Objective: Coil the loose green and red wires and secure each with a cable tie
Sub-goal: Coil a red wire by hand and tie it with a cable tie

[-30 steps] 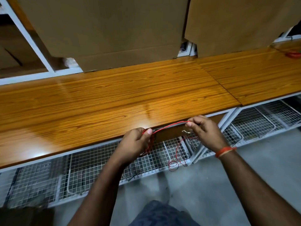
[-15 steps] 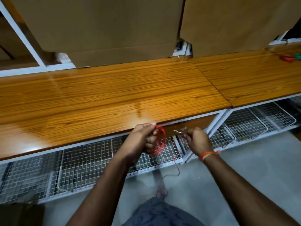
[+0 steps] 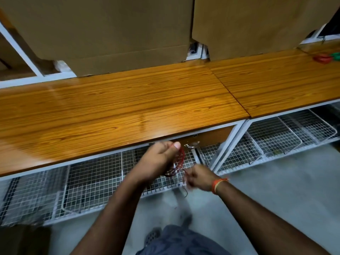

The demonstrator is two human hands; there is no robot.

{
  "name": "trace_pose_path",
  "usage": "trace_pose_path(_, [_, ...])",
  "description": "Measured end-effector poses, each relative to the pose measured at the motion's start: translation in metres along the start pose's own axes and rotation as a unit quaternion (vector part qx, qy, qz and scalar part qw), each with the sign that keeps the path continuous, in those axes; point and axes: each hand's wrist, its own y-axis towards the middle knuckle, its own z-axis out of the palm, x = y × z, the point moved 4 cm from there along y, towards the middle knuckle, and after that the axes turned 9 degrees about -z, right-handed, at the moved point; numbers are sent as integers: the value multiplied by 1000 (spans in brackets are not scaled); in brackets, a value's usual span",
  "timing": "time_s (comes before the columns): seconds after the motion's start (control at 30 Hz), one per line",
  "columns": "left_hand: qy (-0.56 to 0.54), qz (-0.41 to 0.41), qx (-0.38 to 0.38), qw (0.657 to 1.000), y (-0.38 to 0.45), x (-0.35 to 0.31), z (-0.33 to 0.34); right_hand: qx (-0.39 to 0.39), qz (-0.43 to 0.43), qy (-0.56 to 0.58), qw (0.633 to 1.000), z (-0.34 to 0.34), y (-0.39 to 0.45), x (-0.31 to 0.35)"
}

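Fingers (image 3: 166, 147) of the left hand (image 3: 156, 161) are curled around a bunch of red wire (image 3: 181, 158), thumb on top, holding the loops upright just below the front edge of the wooden surface (image 3: 128, 107). A second ago the same wire ran taut between the two hands as a single straight span; half a second ago it had become a round coil at the left hand, and now the right hand (image 3: 199, 178) has dropped lower and nearer, pinching the trailing tail just beneath the coil. That hand is blurred, so exactly how its fingers lie cannot be told, though they look closed on the strand. Only a short dark end hangs free below it, in front of the wire-mesh baskets (image 3: 95, 177). By my reading, the winding of this wire is nearly finished and what remains is tucking the tail and fitting a tie; no cable tie can be made out in either hand. Far off at the right end of the surface lie a red bundle (image 3: 322, 58) and a green bundle (image 3: 335, 56), too small to say whether tied.
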Motion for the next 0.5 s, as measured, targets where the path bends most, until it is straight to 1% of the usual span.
trace_pose_path(0.03, [40,7,-20,999,0,1,-6,65,8,2,998,5,-9,-10])
trace_pose_path(0.07, [83,6,-42,996,0,4,-10,73,28,-16,997,-4,-14,-23])
trace_pose_path(0.1, [108,-4,-58,992,-1,10,-11,42,40,-29,998,-18,-14,-38])
trace_pose_path(0.13, [105,-15,-63,992,-1,14,-9,7,42,-54,998,-34,-13,-48])
trace_pose_path(0.17, [88,-24,-59,994,0,18,-5,-9,38,-86,996,-46,-13,-53])
trace_pose_path(0.23, [59,-29,-46,997,1,21,1,18,-6,-144,989,-57,-17,-43])
trace_pose_path(0.27, [58,-26,-38,997,2,20,2,45,-39,-130,990,-57,-20,-34])
trace_pose_path(0.3, [63,-22,-29,997,2,19,2,70,-70,-67,993,-57,-26,-21])
trace_pose_path(0.33, [68,-18,-19,997,3,17,2,91,-94,28,991,-56,-31,-7])
trace_pose_path(0.37, [73,-14,-7,997,4,17,1,104,-114,122,981,-55,-36,7])
trace_pose_path(0.4, [78,-11,5,997,6,17,1,101,-138,192,966,-56,-39,20])
trace_pose_path(0.43, [88,-8,14,996,7,18,2,83,-162,227,957,-57,-41,31])
trace_pose_path(0.5, [121,-1,14,993,9,19,2,31,-204,230,951,-60,-42,49])
